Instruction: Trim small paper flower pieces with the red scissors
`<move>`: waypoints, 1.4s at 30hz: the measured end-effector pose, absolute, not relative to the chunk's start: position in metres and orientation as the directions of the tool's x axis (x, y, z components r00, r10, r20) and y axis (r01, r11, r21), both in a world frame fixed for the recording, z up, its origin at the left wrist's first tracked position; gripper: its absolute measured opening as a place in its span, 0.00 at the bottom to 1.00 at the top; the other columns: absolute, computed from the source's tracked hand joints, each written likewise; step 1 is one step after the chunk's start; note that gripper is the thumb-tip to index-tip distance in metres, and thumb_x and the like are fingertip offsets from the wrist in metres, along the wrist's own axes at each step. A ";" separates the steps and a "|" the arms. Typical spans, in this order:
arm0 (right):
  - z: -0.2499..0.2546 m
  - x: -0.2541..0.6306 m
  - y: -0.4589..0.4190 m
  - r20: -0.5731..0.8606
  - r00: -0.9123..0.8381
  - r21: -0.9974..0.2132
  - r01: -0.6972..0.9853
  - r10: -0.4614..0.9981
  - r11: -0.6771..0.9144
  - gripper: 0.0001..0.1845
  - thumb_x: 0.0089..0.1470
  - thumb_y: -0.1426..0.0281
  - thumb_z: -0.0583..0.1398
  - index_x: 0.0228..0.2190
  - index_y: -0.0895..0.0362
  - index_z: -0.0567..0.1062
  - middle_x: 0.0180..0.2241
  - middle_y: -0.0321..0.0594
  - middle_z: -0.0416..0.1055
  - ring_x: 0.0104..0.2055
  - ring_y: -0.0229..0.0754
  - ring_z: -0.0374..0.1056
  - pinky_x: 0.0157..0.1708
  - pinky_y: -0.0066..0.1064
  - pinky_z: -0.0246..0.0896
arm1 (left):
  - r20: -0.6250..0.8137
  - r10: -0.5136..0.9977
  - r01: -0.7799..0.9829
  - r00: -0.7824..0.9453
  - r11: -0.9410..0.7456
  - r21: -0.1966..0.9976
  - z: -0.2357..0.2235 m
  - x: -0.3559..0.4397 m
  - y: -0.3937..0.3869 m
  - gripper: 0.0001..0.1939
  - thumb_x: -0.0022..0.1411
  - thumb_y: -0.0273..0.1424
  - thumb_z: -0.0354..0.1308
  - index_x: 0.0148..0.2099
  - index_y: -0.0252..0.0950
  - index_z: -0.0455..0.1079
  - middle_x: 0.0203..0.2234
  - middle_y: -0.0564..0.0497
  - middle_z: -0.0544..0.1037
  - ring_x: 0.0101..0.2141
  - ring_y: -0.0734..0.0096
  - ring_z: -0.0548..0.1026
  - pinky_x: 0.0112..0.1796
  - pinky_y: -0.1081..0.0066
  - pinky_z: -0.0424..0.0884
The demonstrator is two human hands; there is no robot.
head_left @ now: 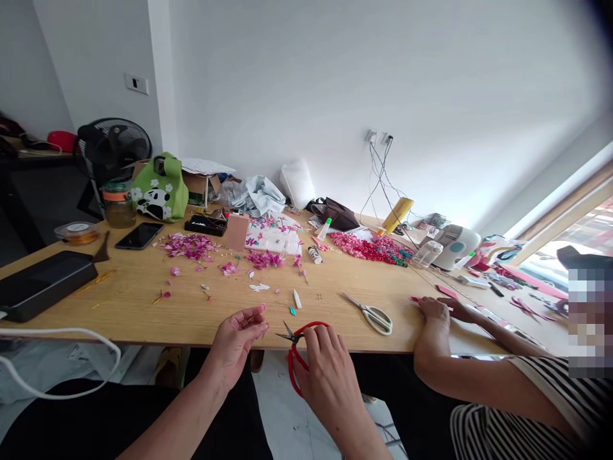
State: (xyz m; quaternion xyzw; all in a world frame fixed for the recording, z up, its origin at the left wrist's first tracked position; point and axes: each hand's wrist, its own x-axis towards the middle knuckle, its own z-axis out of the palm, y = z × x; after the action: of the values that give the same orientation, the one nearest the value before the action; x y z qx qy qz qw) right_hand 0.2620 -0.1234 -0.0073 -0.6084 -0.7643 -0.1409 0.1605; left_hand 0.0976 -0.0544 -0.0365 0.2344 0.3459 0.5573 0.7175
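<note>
My right hand (pixel 326 370) is closed round the red handles of a small pair of scissors (pixel 297 345) at the table's near edge, blades pointing left. My left hand (pixel 238 340) is just left of the blades, palm up, fingers curled and pinching a tiny pink piece (pixel 263 307) at the fingertips. A small white petal piece (pixel 297 298) and a teal bit (pixel 292 311) lie on the wood just beyond my hands.
A wooden table (pixel 143 300) carries pink petal piles (pixel 189 245), red and green flower bits (pixel 371 248), white-handled scissors (pixel 373 314), a phone (pixel 139 236), a black tablet (pixel 41 281), a panda bag (pixel 160 188). A co-worker's hand (pixel 433 311) in a striped top rests at right.
</note>
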 end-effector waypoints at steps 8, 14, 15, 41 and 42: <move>-0.001 0.296 -0.125 0.459 -0.136 0.019 0.989 0.878 0.144 0.12 0.49 0.77 0.61 0.37 0.58 0.67 0.34 0.43 0.65 0.38 0.49 0.62 0.37 0.38 0.57 | -0.191 0.949 -0.504 0.250 0.296 0.811 -0.038 0.110 -0.066 0.22 0.36 0.21 0.71 0.38 0.31 0.76 0.27 0.52 0.74 0.30 0.76 0.71 0.33 0.78 0.68; 0.003 0.311 -0.123 0.530 -0.116 0.011 0.991 0.840 0.130 0.09 0.54 0.71 0.59 0.38 0.58 0.65 0.35 0.44 0.66 0.38 0.50 0.63 0.38 0.38 0.57 | -0.122 0.873 -0.367 0.473 0.320 0.873 -0.040 0.125 -0.078 0.18 0.37 0.19 0.67 0.36 0.32 0.75 0.26 0.52 0.75 0.29 0.73 0.72 0.34 0.71 0.69; 0.004 0.312 -0.122 0.538 -0.113 0.006 0.991 0.835 0.131 0.09 0.54 0.70 0.59 0.38 0.58 0.65 0.35 0.44 0.66 0.39 0.50 0.63 0.38 0.38 0.57 | -0.117 0.857 -0.351 0.502 0.325 0.878 -0.040 0.126 -0.079 0.18 0.37 0.18 0.66 0.36 0.32 0.75 0.27 0.51 0.75 0.30 0.72 0.72 0.36 0.70 0.69; -0.031 0.289 -0.123 0.017 0.097 -0.963 0.269 0.995 -0.009 0.13 0.47 0.67 0.65 0.29 0.56 0.65 0.22 0.32 0.65 0.24 0.35 0.59 0.25 0.26 0.54 | -0.151 0.846 -0.404 0.512 0.392 0.826 -0.041 0.115 -0.073 0.14 0.43 0.26 0.68 0.36 0.33 0.77 0.33 0.47 0.78 0.35 0.65 0.75 0.43 0.65 0.67; -0.032 0.292 -0.124 -0.003 0.096 -0.954 0.300 0.995 -0.031 0.13 0.46 0.68 0.65 0.29 0.56 0.65 0.22 0.31 0.65 0.24 0.35 0.59 0.25 0.26 0.54 | -0.158 0.851 -0.393 0.500 0.386 0.835 -0.040 0.111 -0.071 0.13 0.44 0.27 0.67 0.36 0.33 0.77 0.34 0.47 0.78 0.35 0.65 0.75 0.42 0.66 0.67</move>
State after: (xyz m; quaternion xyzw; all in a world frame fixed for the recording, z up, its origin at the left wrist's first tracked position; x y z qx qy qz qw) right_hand 0.2917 -0.1239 -0.0324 -0.5976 -0.5417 0.3982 0.4369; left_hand 0.1115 -0.0710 -0.0404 0.3831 0.2990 0.4005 0.7768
